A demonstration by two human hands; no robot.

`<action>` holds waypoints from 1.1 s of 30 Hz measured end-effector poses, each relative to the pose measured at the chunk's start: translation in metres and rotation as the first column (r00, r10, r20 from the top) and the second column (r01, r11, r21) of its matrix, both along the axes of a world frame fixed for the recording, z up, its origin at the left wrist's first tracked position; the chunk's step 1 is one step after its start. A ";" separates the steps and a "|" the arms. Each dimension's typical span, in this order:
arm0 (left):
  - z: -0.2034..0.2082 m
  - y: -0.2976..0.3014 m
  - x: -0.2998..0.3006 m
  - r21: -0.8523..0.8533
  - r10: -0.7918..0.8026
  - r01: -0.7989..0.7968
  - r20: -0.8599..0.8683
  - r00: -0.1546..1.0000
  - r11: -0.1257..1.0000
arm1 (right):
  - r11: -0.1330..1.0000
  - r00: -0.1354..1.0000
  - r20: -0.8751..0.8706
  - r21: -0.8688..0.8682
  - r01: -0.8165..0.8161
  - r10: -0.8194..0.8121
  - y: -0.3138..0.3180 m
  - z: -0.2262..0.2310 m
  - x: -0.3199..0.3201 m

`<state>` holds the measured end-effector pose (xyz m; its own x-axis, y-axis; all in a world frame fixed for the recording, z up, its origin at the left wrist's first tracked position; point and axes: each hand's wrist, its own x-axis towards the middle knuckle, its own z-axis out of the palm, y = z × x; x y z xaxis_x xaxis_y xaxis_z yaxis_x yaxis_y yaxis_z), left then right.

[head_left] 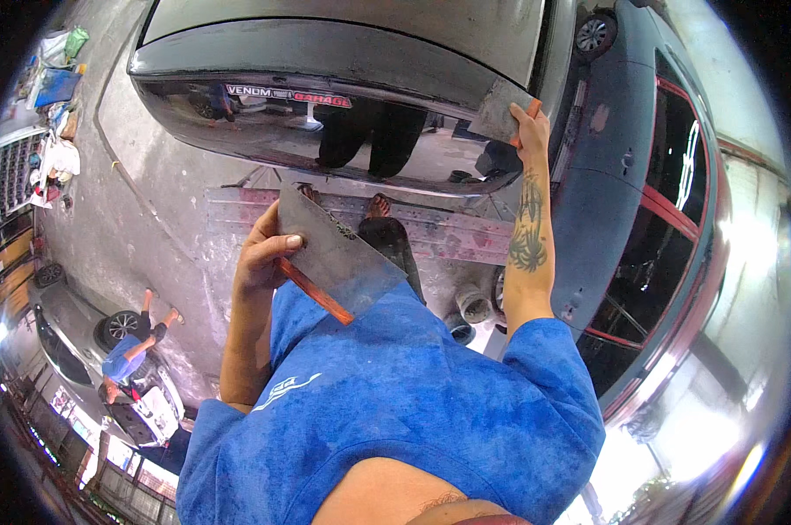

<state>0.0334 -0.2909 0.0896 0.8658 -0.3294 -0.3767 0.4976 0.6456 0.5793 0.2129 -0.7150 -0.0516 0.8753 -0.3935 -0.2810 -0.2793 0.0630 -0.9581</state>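
My left hand (257, 252) is closed around the handled edge of a wide, flat grey putty spreader (360, 262), held in front of my chest. An orange-red strip runs along that edge, and a small line of dark putty (338, 223) sits on the blade's far edge. At the far right, my right hand (533, 131) grips a second putty spreader (493, 112), also with an orange-red strip. Its blade lies at the right corner of the car roof (343, 59), seemingly against it. Below the dull grey roof edge is shiny dark glass (273, 131) with a sticker on it.
I stand on a pinkish, stained plank platform (465, 229). A blue-grey car (607, 175) with red window trim stands close on the right. Buckets (473, 304) sit below me. Another person (131, 350) crouches by a silver car (73, 311) at lower left; clutter (59, 87) lines the left.
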 end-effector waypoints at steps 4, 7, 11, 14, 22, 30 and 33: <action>-0.006 0.013 0.003 0.029 0.021 -0.020 -0.013 1.000 0.999 | 0.987 0.984 -0.179 -0.154 -0.054 0.026 0.010 -0.005 0.012; -0.007 0.020 0.006 0.024 0.021 -0.021 -0.018 1.000 1.000 | 0.978 0.984 -0.158 -0.174 -0.114 0.086 0.021 -0.004 0.020; -0.007 0.023 0.010 0.044 0.007 -0.005 -0.049 0.999 0.999 | 0.986 0.977 -0.181 -0.097 -0.132 0.113 0.018 0.002 0.022; -0.003 0.022 0.009 0.051 0.021 -0.019 -0.041 0.999 0.999 | 0.992 0.971 -0.207 0.000 -0.123 0.121 0.022 0.007 0.027; 0.003 0.022 0.005 0.060 0.020 -0.019 -0.009 1.000 0.998 | 0.956 0.931 -0.279 -0.112 -0.273 0.234 0.037 0.010 0.038; 0.004 0.024 0.002 0.180 0.077 -0.062 -0.075 0.994 0.982 | 0.960 0.950 -0.217 -0.116 -0.255 0.226 0.053 0.006 0.040; 0.004 0.019 0.005 0.212 0.074 -0.054 -0.089 0.993 0.976 | 0.893 0.953 -0.074 -0.334 -0.302 0.294 0.088 0.004 0.052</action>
<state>0.0380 -0.2714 0.0935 0.8392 -0.1794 -0.5134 0.5187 0.5476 0.6566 0.2647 -0.6274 -0.0477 0.9619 -0.1893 -0.1974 -0.2542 -0.3522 -0.9007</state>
